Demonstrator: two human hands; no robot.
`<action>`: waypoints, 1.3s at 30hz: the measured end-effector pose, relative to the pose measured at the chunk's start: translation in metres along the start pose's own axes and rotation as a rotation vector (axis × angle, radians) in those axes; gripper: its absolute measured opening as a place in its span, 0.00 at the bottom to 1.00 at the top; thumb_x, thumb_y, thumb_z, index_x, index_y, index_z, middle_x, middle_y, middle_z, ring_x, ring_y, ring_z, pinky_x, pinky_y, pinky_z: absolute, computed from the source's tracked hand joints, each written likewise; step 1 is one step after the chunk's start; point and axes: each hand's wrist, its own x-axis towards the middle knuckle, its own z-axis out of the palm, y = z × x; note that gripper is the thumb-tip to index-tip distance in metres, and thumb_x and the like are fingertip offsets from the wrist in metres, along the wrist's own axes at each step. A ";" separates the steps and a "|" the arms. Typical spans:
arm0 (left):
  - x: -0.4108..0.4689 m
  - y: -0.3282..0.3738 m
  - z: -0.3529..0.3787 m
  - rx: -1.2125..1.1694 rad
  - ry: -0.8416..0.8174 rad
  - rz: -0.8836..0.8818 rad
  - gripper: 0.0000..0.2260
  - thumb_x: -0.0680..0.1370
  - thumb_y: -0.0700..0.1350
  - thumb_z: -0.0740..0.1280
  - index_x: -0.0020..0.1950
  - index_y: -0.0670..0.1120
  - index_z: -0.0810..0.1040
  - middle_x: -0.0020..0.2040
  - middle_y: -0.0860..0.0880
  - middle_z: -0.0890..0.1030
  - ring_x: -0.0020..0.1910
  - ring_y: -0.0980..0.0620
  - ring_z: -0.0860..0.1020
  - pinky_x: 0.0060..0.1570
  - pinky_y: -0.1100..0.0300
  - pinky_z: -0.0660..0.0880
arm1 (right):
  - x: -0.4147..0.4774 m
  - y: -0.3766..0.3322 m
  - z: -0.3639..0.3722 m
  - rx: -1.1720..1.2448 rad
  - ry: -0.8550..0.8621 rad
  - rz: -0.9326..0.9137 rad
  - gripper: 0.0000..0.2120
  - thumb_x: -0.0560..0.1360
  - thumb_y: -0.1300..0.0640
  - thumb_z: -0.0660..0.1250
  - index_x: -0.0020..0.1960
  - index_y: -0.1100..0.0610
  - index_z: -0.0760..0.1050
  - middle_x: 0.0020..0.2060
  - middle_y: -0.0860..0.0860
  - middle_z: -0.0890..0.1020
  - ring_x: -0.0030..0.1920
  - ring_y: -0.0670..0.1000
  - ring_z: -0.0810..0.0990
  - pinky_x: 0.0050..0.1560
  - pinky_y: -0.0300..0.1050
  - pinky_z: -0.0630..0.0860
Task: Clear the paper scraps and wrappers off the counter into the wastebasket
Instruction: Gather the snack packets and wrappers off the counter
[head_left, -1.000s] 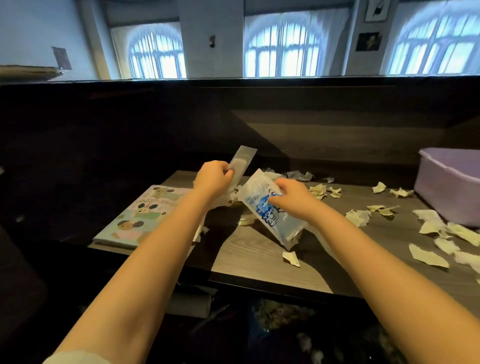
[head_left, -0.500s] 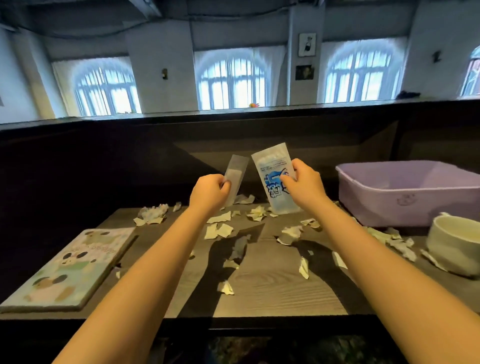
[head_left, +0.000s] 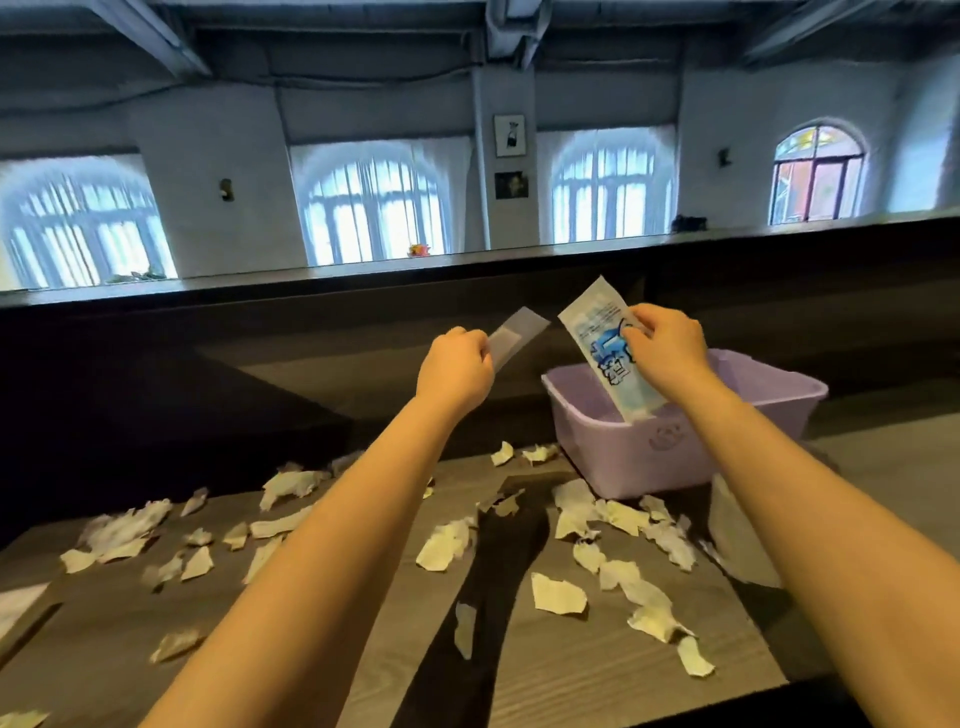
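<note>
My right hand (head_left: 665, 349) grips a white and blue wrapper (head_left: 597, 332), held upright with its lower end dipping inside the lilac wastebasket (head_left: 623, 457). My left hand (head_left: 457, 366) pinches a small clear wrapper strip (head_left: 514, 335), in the air to the left of the basket. Several torn paper scraps (head_left: 558, 592) lie scattered over the grey wooden counter (head_left: 363, 649) below both arms.
A white cup (head_left: 737, 535) stands beside the basket's front right corner, partly behind my right forearm. A dark raised ledge (head_left: 311, 291) runs along the back of the counter. A book corner (head_left: 21, 603) shows at the left edge.
Both hands have carried the wrappers up from the counter and to the right; the blue wrapper now hangs over the basket. The view has swung right, and the book has nearly left the frame.
</note>
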 end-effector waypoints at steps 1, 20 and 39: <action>0.006 0.007 0.006 0.029 0.004 0.026 0.12 0.80 0.44 0.60 0.60 0.43 0.76 0.60 0.43 0.74 0.58 0.45 0.73 0.58 0.49 0.75 | 0.006 0.008 -0.004 -0.028 0.006 0.010 0.12 0.80 0.57 0.59 0.59 0.56 0.77 0.55 0.58 0.82 0.53 0.58 0.80 0.43 0.44 0.71; 0.040 0.083 0.096 0.187 -0.252 0.163 0.19 0.77 0.39 0.63 0.68 0.44 0.69 0.67 0.42 0.65 0.56 0.41 0.74 0.53 0.51 0.76 | 0.024 0.072 -0.009 -0.565 -0.261 0.029 0.19 0.80 0.59 0.53 0.71 0.53 0.64 0.62 0.59 0.76 0.56 0.61 0.76 0.53 0.54 0.75; -0.055 0.001 0.019 0.127 -0.259 -0.024 0.14 0.79 0.48 0.61 0.63 0.46 0.74 0.58 0.46 0.77 0.54 0.49 0.76 0.53 0.55 0.76 | -0.072 -0.013 0.029 -0.398 -0.247 -0.214 0.16 0.78 0.54 0.59 0.64 0.54 0.73 0.58 0.56 0.78 0.57 0.57 0.76 0.53 0.51 0.74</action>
